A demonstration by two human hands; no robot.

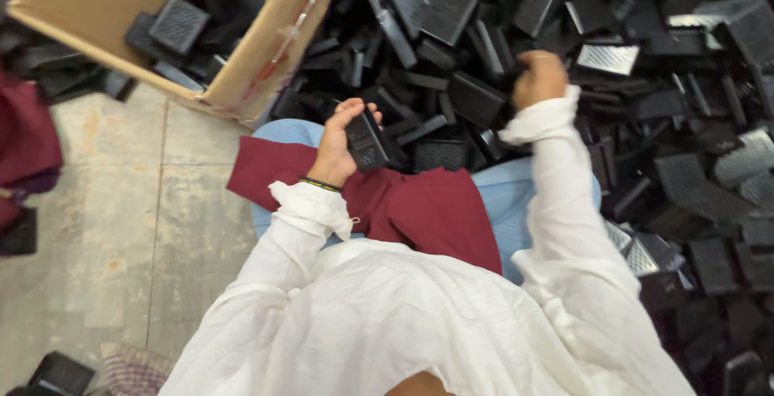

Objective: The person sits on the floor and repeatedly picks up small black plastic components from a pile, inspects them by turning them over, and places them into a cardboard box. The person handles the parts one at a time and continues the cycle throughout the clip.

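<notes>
My left hand (pixel 340 144) grips a small black rectangular plastic case (pixel 368 142) above my lap, where a dark red cloth (pixel 419 202) lies. My right hand (pixel 538 79) is raised over the big heap of black plastic cases (pixel 645 106), fingers curled into a fist; it is blurred and I cannot make out anything in it. Both arms wear white sleeves, and a dark beaded band circles my left wrist.
An open cardboard box (pixel 266 49) at the upper left holds several black cases. Worn stone floor (pixel 105 227) spreads on the left. A red fabric (pixel 24 138) sits at the left edge. A black object (pixel 60 373) and a checked cloth (pixel 133 368) lie at the bottom left.
</notes>
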